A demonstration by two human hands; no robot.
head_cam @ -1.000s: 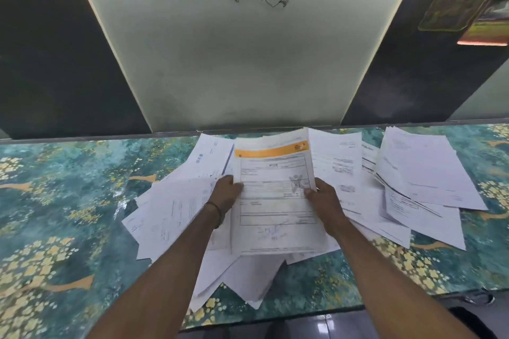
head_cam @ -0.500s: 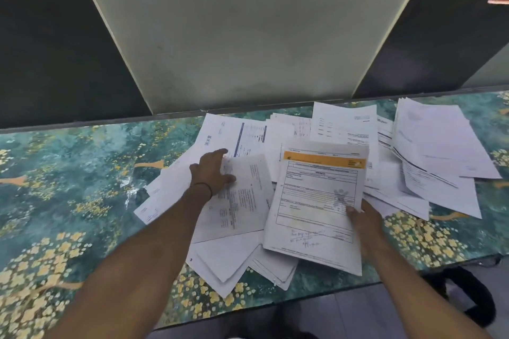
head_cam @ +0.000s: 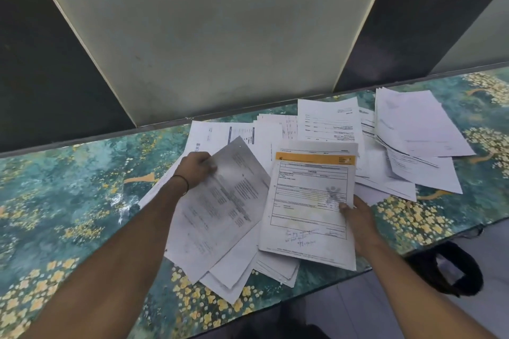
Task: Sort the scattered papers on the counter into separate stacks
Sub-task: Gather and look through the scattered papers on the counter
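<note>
I see the scattered papers (head_cam: 275, 132) fanned over the middle of the desk (head_cam: 68, 187), overlapping each other from its back edge to its front edge. On top of them lies the orange-banded invoice (head_cam: 308, 206), and my right hand (head_cam: 358, 217) pinches its right edge, thumb on the printed face: that grip is closed on the sheet. Just left of it, my left hand (head_cam: 195, 169) has its grip curled round the upper left edge of a grey printed sheet (head_cam: 228, 201), which is blurred and slants across the pile. A looser stack of white sheets (head_cam: 418, 124) sits to the right, overlapping the main spread. The desk is teal with yellow blossoms. A pale panel (head_cam: 206, 36) stands behind it, and a black bag (head_cam: 451, 270) lies on the floor below the front edge.
</note>
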